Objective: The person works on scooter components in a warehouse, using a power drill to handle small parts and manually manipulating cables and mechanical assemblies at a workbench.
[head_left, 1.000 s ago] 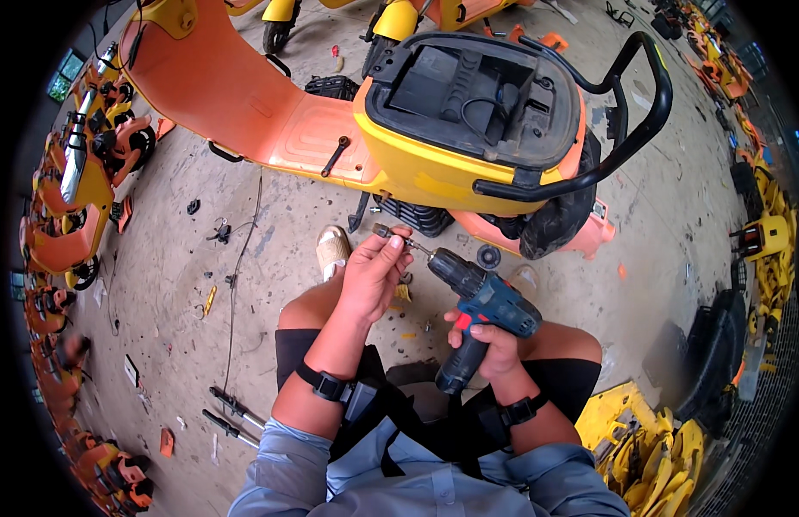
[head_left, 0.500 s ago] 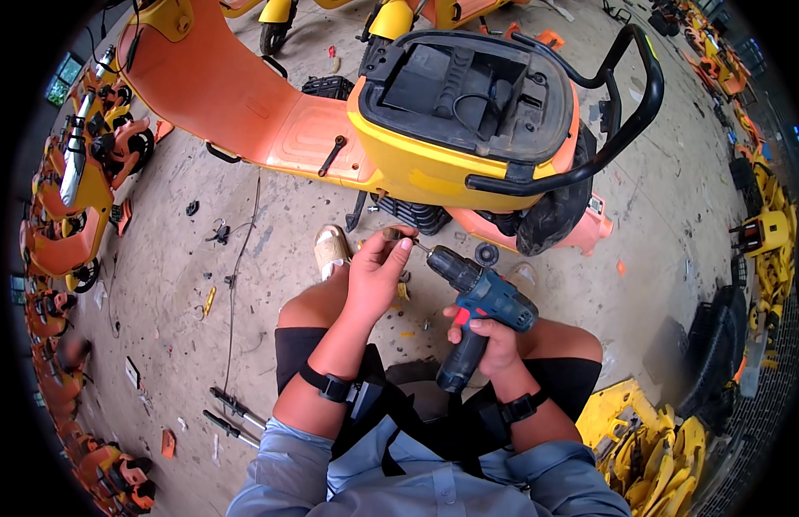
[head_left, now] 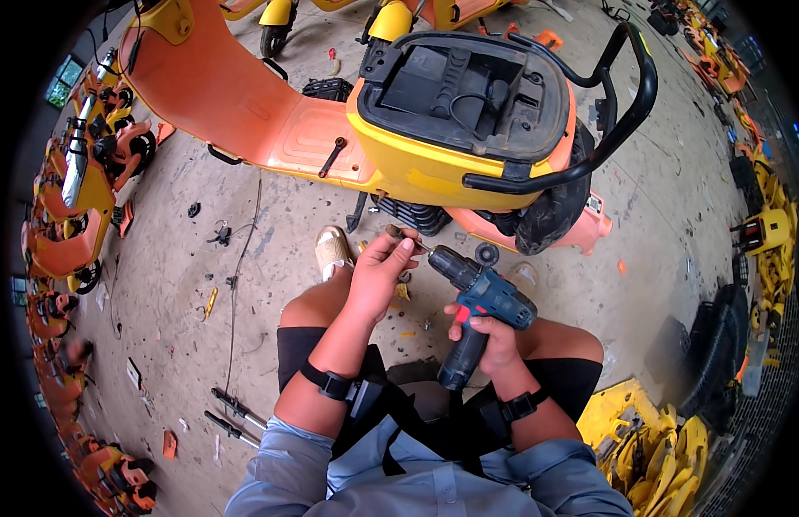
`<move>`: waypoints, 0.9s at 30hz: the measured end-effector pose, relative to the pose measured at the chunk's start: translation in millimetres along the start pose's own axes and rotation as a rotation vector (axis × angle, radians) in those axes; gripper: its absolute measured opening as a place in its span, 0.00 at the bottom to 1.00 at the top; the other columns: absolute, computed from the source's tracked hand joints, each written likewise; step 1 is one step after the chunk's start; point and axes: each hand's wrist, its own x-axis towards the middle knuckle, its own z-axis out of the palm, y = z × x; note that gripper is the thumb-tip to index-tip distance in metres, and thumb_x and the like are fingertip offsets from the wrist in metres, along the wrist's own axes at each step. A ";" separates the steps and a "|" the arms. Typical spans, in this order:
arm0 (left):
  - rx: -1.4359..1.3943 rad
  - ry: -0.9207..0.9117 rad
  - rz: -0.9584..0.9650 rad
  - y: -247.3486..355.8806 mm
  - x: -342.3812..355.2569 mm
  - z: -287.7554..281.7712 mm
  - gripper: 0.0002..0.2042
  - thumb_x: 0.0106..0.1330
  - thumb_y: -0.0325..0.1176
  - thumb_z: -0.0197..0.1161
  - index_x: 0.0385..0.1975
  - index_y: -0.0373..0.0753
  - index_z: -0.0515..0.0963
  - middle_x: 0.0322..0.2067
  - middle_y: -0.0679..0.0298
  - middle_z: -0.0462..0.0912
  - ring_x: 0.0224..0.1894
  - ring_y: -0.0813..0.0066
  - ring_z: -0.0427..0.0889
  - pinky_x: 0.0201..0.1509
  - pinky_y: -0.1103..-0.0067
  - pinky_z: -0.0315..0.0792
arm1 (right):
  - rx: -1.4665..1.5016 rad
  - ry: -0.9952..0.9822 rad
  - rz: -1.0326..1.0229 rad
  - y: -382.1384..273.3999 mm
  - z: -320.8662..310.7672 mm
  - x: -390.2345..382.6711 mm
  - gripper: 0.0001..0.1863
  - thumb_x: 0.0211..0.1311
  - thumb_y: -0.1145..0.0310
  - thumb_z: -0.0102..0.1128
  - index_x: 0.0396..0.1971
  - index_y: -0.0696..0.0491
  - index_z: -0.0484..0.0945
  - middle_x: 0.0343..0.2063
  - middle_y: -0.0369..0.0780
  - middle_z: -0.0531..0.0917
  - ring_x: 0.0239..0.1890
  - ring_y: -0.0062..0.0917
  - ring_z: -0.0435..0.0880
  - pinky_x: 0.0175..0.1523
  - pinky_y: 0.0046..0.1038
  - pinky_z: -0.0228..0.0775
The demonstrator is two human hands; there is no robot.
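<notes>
My right hand (head_left: pixel 491 339) is wrapped round the grip of a dark blue cordless drill (head_left: pixel 490 300), its black chuck pointing up and to the left. A thin metal bit reaches from the chuck to my left hand (head_left: pixel 379 271). That hand pinches a small brownish cylindrical part (head_left: pixel 394 232) at the bit's tip; whether bit and part are joined is hidden by the fingers. Beyond both hands stands an orange and yellow scooter (head_left: pixel 425 177) with its seat off and the compartment under it exposed. A dark wrench (head_left: pixel 333 158) rests on its footboard.
A small black wheel (head_left: pixel 486 253) lies on the floor by the drill. Yellow panels (head_left: pixel 649 439) are heaped at the lower right. Long-handled cutters (head_left: pixel 236 412) and a cable (head_left: pixel 236 302) lie at left. More scooters (head_left: pixel 81 215) line the left side.
Both hands stay nearly in place, with the drill and the small part held as before. The view has shifted slightly.
</notes>
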 end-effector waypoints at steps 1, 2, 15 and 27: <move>-0.035 -0.004 -0.025 -1.5 -0.1 -1.8 0.10 0.74 0.35 0.58 0.47 0.37 0.78 0.47 0.67 0.81 0.48 0.77 0.80 0.50 0.79 0.74 | 0.005 0.002 0.003 0.4 -0.4 -0.1 0.32 0.50 0.67 0.60 0.58 0.58 0.68 0.46 0.50 0.81 0.33 0.33 0.81 0.41 0.33 0.74; -0.085 -0.003 -0.057 -2.1 -0.2 -3.8 0.10 0.74 0.34 0.58 0.47 0.37 0.78 0.47 0.67 0.81 0.48 0.77 0.80 0.50 0.79 0.74 | -0.001 -0.001 0.006 1.0 -0.4 0.3 0.32 0.50 0.67 0.60 0.58 0.58 0.68 0.46 0.50 0.81 0.33 0.33 0.81 0.41 0.33 0.74; -0.059 0.015 -0.043 -4.9 0.2 -8.4 0.15 0.72 0.32 0.61 0.55 0.35 0.77 0.43 0.67 0.82 0.45 0.80 0.80 0.48 0.80 0.74 | 0.015 -0.013 0.014 6.1 -0.2 7.7 0.31 0.52 0.68 0.60 0.59 0.58 0.68 0.46 0.49 0.81 0.34 0.32 0.81 0.43 0.33 0.75; 0.016 0.048 -0.007 -1.6 2.0 -17.7 0.19 0.66 0.26 0.67 0.57 0.34 0.77 0.34 0.75 0.76 0.36 0.88 0.72 0.43 0.86 0.68 | 0.017 0.049 0.034 16.9 6.7 19.3 0.29 0.54 0.68 0.58 0.59 0.57 0.69 0.47 0.48 0.81 0.33 0.31 0.82 0.42 0.32 0.76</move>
